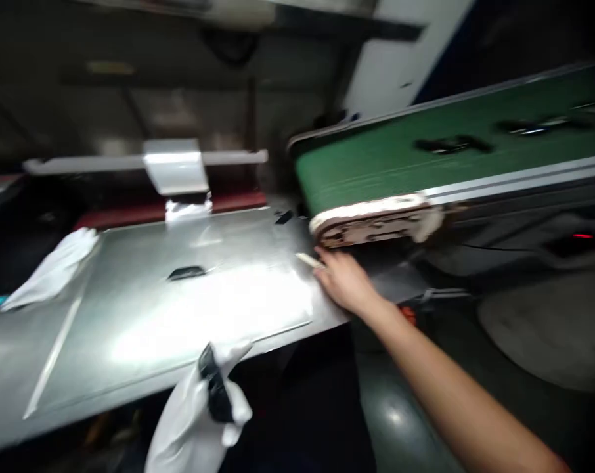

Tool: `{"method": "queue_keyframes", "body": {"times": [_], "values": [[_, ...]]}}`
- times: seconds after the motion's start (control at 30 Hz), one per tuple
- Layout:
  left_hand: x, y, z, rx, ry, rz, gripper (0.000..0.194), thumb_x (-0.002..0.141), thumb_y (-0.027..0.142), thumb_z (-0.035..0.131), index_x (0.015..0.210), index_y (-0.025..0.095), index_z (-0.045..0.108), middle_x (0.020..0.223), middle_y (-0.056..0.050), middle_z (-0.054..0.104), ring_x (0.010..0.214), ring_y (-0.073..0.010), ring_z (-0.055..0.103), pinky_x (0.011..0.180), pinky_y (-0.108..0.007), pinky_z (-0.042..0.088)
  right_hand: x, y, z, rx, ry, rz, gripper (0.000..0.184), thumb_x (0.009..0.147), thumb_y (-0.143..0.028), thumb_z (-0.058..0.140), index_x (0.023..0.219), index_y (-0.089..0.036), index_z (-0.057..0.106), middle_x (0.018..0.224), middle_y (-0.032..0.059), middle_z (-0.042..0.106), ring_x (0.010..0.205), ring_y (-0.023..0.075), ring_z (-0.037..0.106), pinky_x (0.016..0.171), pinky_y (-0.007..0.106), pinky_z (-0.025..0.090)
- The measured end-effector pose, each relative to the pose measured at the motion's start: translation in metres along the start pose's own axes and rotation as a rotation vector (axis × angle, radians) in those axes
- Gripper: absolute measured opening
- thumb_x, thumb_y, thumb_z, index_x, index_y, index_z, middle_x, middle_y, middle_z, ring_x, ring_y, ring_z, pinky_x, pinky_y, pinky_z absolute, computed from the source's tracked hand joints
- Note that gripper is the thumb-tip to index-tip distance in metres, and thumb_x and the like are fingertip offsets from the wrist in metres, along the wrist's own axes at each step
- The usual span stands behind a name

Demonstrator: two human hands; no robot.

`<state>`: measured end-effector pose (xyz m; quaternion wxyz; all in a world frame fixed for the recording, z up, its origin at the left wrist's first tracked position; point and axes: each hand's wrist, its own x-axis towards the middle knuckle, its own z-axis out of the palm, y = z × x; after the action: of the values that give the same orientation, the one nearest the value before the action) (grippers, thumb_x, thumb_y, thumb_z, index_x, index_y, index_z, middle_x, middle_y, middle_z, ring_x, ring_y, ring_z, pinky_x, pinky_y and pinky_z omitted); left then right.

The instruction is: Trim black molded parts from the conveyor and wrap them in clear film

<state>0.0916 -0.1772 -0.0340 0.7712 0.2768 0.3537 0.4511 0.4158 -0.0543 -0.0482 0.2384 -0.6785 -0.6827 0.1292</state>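
Observation:
My left hand [194,414], in a white glove, is closed around a small black part [216,387] in front of the metal table's near edge. Bare and smeared by motion, my right hand [345,281] is at the table's right end, fingers closed at one end of a thin pale stick [309,261]. What kind of tool the stick is, I cannot make out. Another small dark part [186,272] lies on the shiny metal tabletop [130,263], left of the stick.
A green conveyor belt [356,161] runs off to the right, carrying several dark parts [452,144]. Its pale end bracket [376,223] stands just beyond my right hand. White glove-like cloth [56,269] lies at the table's left. A bent bright sheet [176,167] rises behind the tabletop.

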Motion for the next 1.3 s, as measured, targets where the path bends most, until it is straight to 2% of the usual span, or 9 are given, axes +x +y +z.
{"method": "queue_keyframes", "body": {"times": [0.13, 0.23, 0.3, 0.43, 0.53, 0.67, 0.83, 1.07, 1.3], "values": [[-0.008, -0.001, -0.028, -0.162, -0.03, 0.165, 0.033, 0.099, 0.043, 0.06, 0.123, 0.025, 0.075, 0.113, -0.014, 0.08, 0.049, -0.0074, 0.062, 0.046, -0.019, 0.042, 0.015, -0.013, 0.016, -0.101, -0.081, 0.016, 0.036, 0.091, -0.026, 0.054, 0.121, -0.013, 0.069, 0.121, 0.0227, 0.068, 0.113, 0.0428, 0.063, 0.101, 0.062, 0.047], [-0.004, 0.001, -0.037, -0.197, -0.105, 0.263, 0.035, 0.102, 0.039, 0.055, 0.127, 0.023, 0.073, 0.129, -0.018, 0.075, 0.049, -0.0067, 0.065, 0.043, -0.016, 0.042, -0.005, -0.043, 0.004, -0.041, -0.163, -0.074, 0.037, 0.098, -0.032, 0.052, 0.131, -0.02, 0.064, 0.12, 0.015, 0.07, 0.107, 0.0352, 0.068, 0.093, 0.05, 0.055], [-0.003, 0.002, -0.04, -0.211, -0.154, 0.288, 0.037, 0.103, 0.039, 0.052, 0.129, 0.021, 0.072, 0.135, -0.02, 0.071, 0.049, -0.0074, 0.065, 0.04, -0.016, 0.041, -0.026, -0.076, -0.002, 0.117, -0.3, -0.23, 0.04, 0.106, -0.036, 0.049, 0.144, -0.028, 0.057, 0.128, 0.0089, 0.071, 0.11, 0.0285, 0.07, 0.092, 0.041, 0.058], [-0.004, -0.002, -0.044, -0.233, -0.211, 0.264, 0.041, 0.105, 0.039, 0.048, 0.136, 0.018, 0.066, 0.098, -0.016, 0.08, 0.044, -0.0091, 0.059, 0.037, -0.017, 0.036, -0.056, -0.137, 0.0, 0.391, -0.588, -0.497, 0.036, 0.111, -0.029, 0.05, 0.146, -0.035, 0.056, 0.136, -0.0004, 0.07, 0.12, 0.0192, 0.069, 0.101, 0.03, 0.056], [-0.007, -0.005, -0.044, -0.229, -0.205, 0.236, 0.044, 0.105, 0.042, 0.048, 0.139, 0.017, 0.061, 0.077, -0.011, 0.078, 0.041, -0.009, 0.054, 0.038, -0.017, 0.033, -0.062, -0.159, 0.003, 0.407, -0.615, -0.527, 0.033, 0.108, -0.022, 0.056, 0.138, -0.033, 0.058, 0.128, -0.0029, 0.073, 0.115, 0.0163, 0.071, 0.096, 0.025, 0.057], [-0.009, -0.005, -0.041, -0.225, -0.221, 0.202, 0.044, 0.103, 0.045, 0.053, 0.138, 0.018, 0.062, 0.073, -0.007, 0.075, 0.036, -0.0066, 0.045, 0.036, -0.016, 0.033, -0.063, -0.168, 0.008, 0.415, -0.628, -0.593, 0.027, 0.109, -0.021, 0.05, 0.135, -0.026, 0.058, 0.125, 0.0015, 0.073, 0.11, 0.0162, 0.071, 0.09, 0.024, 0.057], [-0.01, -0.003, -0.042, -0.189, -0.189, 0.129, 0.047, 0.102, 0.045, 0.057, 0.139, 0.017, 0.061, 0.066, -0.004, 0.07, 0.042, -0.0087, 0.052, 0.043, -0.017, 0.04, -0.064, -0.171, 0.017, 0.409, -0.748, -0.569, 0.02, 0.112, -0.023, 0.047, 0.12, -0.02, 0.065, 0.105, 0.0017, 0.071, 0.092, 0.0145, 0.068, 0.084, 0.027, 0.054], [-0.012, 0.0, -0.045, -0.165, -0.166, 0.063, 0.05, 0.1, 0.045, 0.061, 0.14, 0.016, 0.061, 0.062, -0.005, 0.07, 0.044, -0.0111, 0.057, 0.044, -0.018, 0.043, -0.063, -0.165, 0.019, 0.364, -0.752, -0.586, 0.022, 0.111, -0.024, 0.048, 0.126, -0.021, 0.065, 0.101, 0.0014, 0.07, 0.082, 0.0146, 0.064, 0.071, 0.027, 0.049], [-0.01, -0.001, -0.039, -0.168, -0.171, 0.041, 0.052, 0.101, 0.048, 0.059, 0.14, 0.013, 0.06, 0.055, -0.002, 0.066, 0.042, -0.0099, 0.055, 0.042, -0.015, 0.041, -0.061, -0.158, 0.02, 0.373, -0.759, -0.655, 0.018, 0.11, -0.021, 0.048, 0.11, -0.021, 0.066, 0.089, -0.0016, 0.067, 0.071, 0.0122, 0.059, 0.063, 0.028, 0.042]]}}
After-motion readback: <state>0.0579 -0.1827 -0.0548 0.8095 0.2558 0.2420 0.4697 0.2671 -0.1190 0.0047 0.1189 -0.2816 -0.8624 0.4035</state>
